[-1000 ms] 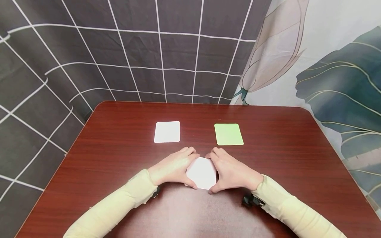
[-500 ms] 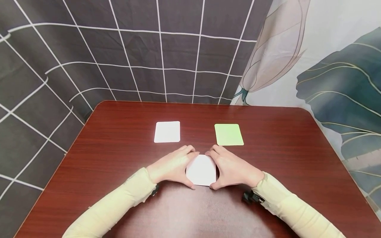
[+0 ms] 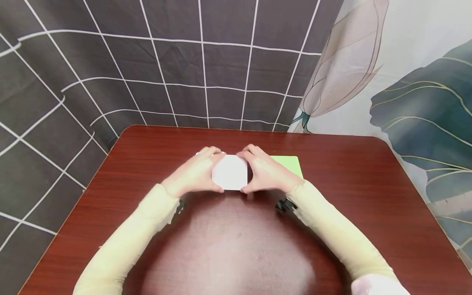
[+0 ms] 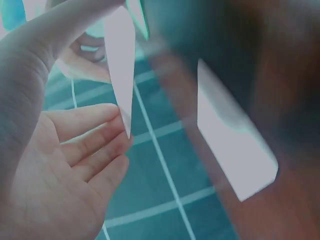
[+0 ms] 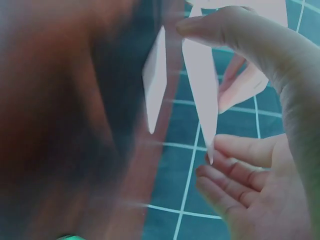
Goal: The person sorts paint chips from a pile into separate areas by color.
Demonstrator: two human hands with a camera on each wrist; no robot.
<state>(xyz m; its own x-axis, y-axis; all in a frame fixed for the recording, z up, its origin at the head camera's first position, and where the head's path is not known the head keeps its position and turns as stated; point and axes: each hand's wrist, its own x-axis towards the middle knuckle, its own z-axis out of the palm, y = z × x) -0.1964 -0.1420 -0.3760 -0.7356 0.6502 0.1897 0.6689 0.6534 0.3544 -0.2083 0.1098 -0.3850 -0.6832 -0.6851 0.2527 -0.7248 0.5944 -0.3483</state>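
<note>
Between both hands a white square card with rounded corners (image 3: 229,172) is held up off the table, gripped by its edges. My left hand (image 3: 195,174) pinches its left side, thumb on the near edge and fingertips on the far one. On the right side my right hand (image 3: 271,172) grips in the same way. Both wrist views show the held card nearly edge-on. A second white card (image 4: 235,150) lies on the table, almost wholly hidden behind the left hand in the head view. Partly covered by the right hand is a green card (image 3: 289,165).
The red-brown wooden table (image 3: 368,196) reaches back to a dark curtain with white grid lines (image 3: 221,65). A curtain with large leaf prints (image 3: 424,110) hangs at the right. Small black wrist devices (image 3: 285,205) sit under the sleeves.
Both hands have carried the white card up from the near middle of the table, forward and to the left. It now overlaps the area beside the other white card.
</note>
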